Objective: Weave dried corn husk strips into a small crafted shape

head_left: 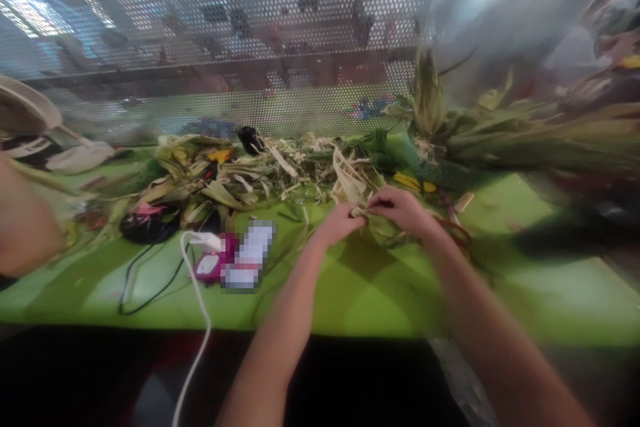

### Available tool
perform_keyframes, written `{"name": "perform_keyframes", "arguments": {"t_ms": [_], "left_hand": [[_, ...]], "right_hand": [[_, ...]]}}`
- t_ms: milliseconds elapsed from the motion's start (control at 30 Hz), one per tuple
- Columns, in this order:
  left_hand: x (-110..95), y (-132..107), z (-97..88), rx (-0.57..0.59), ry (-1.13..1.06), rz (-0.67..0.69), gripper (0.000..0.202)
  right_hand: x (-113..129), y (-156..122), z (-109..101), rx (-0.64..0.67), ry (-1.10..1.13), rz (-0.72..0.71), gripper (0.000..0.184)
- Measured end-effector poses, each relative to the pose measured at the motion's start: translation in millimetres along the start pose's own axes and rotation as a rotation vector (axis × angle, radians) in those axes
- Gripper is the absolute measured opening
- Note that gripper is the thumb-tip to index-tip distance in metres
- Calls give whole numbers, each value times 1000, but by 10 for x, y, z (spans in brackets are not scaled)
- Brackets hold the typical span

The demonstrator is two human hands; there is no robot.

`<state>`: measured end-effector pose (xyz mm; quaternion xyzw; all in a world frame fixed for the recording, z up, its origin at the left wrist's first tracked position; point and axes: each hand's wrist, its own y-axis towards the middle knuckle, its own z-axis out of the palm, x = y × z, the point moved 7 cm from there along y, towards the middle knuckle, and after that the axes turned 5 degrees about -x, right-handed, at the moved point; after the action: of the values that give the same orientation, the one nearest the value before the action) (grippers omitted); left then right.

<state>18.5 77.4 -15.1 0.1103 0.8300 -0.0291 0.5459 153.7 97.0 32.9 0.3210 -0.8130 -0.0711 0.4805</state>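
Note:
My left hand (pixel 343 221) is closed around the gathered lower end of a pale dried corn husk (pixel 350 181), whose loose strips fan upward. Pinched fingers of my right hand (pixel 399 208) meet that same bundled end from the right, close to my left fingertips. Both hands are raised a little over the green tabletop (pixel 365 307), and their shadow falls below them. Motion blur hides the fine detail between the fingers.
Husk scraps (pixel 230 180) lie heaped behind my hands. To the left are a phone (pixel 253 253), a magenta power block (pixel 207 268) with a white cable (pixel 203 307), and a black bundle (pixel 150 223). Large husks (pixel 525 143) lie right. A perforated metal screen (pixel 280 40) stands behind; another person's arm (pixel 25 220) shows left.

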Motion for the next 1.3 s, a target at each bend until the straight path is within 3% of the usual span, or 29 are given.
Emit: {"name": "perform_keyframes", "arguments": {"t_ms": [200,600,767,900,1033,1200,1300], "left_hand": [[-12,-13,25,26,19,-15,13],[23,12,64,66,115,-38,17],[32,8,69,58,94,-47,18],[92,3,93,69,45,-116,19],[98,1,46,26,35,-141,21],[92,3,6,5,67,-150,28],[85,18,-2,-14,85,-120,22]], "right_hand": [[-60,-16,50,54,36,48,10],[82,-27,56,-90,-97,19,2],[61,-31,90,-66,-45,71,5],[140,-42,144,-12,-110,12,4],[245,-48,132,30,-118,-93,20],[187,-44,90,-54,-100,-39,17],[193,-50,134,-50,-90,-50,13]]}}
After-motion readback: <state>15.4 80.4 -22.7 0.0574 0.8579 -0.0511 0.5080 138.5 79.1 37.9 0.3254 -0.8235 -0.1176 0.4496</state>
